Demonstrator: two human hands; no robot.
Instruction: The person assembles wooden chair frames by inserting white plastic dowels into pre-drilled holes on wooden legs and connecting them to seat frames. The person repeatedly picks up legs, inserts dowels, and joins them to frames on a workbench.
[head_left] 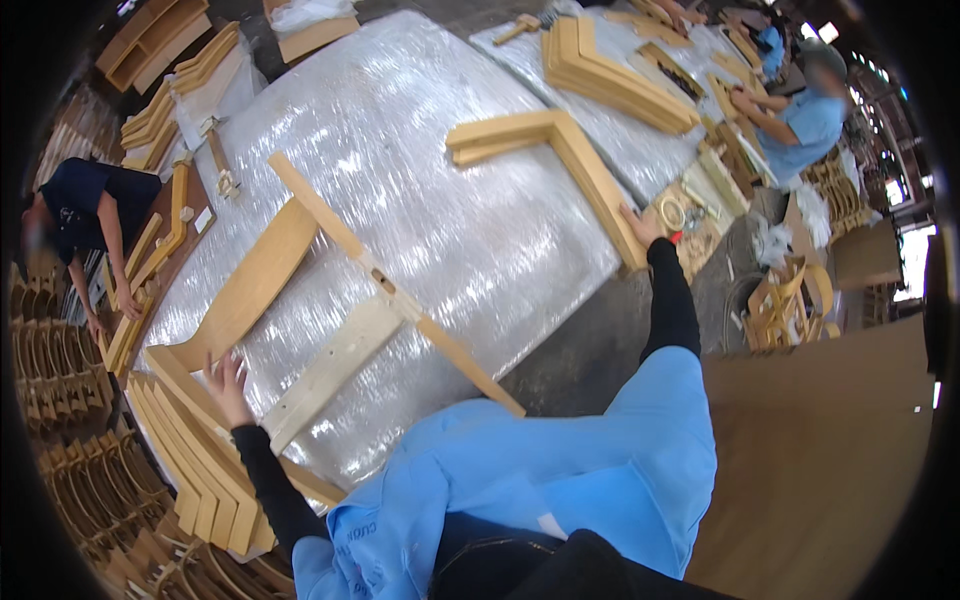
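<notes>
Both fingers [222, 368] spread on wood [590, 170]

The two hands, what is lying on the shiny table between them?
In the head view, a pale wooden frame of crossed slats lies on the plastic-wrapped table between the left hand and right hand.

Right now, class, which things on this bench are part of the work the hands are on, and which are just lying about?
In hand:
- left hand on the stack of angled pieces
- right hand on the L-shaped pieces
- wooden frame between the hands

Lying about:
- far stack of wood
- roll of tape
- mallet
- cardboard sheet
</notes>
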